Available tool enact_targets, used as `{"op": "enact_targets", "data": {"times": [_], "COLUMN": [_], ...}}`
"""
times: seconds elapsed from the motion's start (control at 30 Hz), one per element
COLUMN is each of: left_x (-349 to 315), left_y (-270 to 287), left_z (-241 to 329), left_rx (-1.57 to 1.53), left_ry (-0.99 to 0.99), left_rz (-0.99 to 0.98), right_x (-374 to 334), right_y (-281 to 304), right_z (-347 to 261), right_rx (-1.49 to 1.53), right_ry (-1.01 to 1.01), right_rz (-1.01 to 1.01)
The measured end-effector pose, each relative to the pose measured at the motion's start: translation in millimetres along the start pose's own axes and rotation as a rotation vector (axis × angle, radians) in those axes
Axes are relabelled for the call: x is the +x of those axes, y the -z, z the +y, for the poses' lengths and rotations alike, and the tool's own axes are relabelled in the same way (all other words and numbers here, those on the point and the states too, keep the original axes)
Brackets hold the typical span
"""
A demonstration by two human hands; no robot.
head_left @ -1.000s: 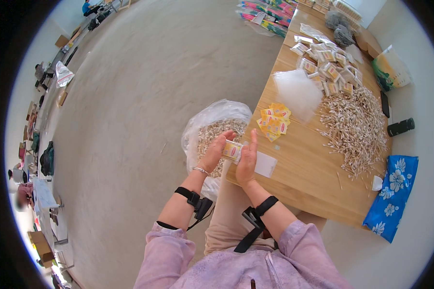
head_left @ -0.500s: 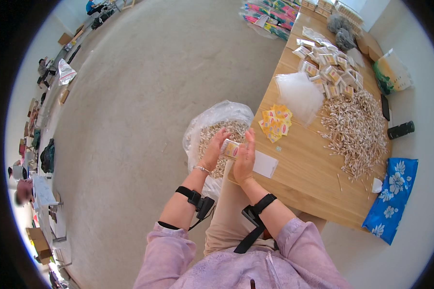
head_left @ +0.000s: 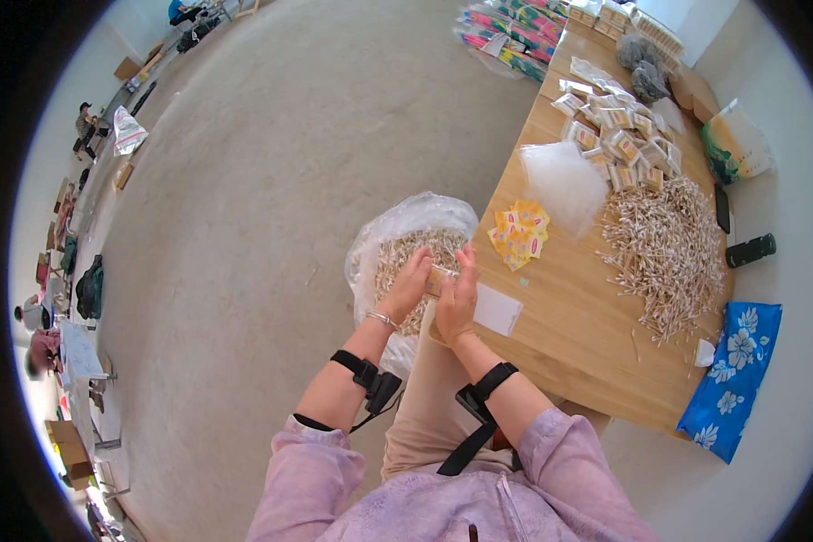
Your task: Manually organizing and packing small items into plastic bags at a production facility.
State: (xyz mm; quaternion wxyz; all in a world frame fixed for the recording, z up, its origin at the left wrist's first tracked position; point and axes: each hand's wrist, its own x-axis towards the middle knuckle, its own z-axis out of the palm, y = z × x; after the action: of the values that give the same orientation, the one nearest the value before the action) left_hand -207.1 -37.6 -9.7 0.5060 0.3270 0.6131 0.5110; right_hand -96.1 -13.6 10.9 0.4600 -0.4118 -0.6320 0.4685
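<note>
Holding: a small clear packet sits between both hands, above the near left corner of the wooden table and over the person's lap.
Left hand: the left hand grasps the packet's left side, fingers curled round it, a thin bracelet at the wrist.
Right hand: the right hand grasps the packet's right side, fingers upright against it.
Packet contents: too small to tell.
Just behind the hands: a large clear plastic bag full of pale wooden sticks, standing on the floor against the table's left edge.
Beside the right hand: a white card lying flat on the table.
Further out: a heap of yellow and orange paper labels, then a stack of clear empty bags.
Table middle: a broad pile of loose wooden sticks.
Far end: a cluster of filled small packets.
Right edge: a dark phone on the table; a black cylinder and a blue flowered cloth just off it.
Wrists: black straps on both forearms, lilac sleeves below.
</note>
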Motion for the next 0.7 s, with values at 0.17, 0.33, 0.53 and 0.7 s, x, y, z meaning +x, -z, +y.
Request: {"op": "enact_targets", "data": {"times": [0.17,0.33,0.53,0.7], "left_x": [-25,-53,-52,-53], "left_y": [-3,-33,-28,-32], "left_z": [-46,-5,0,-1], "left_rx": [0.116,-0.146,-0.503,-0.689], "left_ry": [0.036,0.266,0.321,0.391], "left_rz": [0.687,0.388,0.548,0.433], "right_x": [0,2,-2,-2], "right_y": [0,3,2,4], "right_z": [8,8,4,5], "right_rx": [-0.083,-0.047,-0.041,-0.066], "right_ry": [0.051,0.009,0.010,0.016], "right_rz": [-0.027,-0.039,-0.057,-0.058]}}
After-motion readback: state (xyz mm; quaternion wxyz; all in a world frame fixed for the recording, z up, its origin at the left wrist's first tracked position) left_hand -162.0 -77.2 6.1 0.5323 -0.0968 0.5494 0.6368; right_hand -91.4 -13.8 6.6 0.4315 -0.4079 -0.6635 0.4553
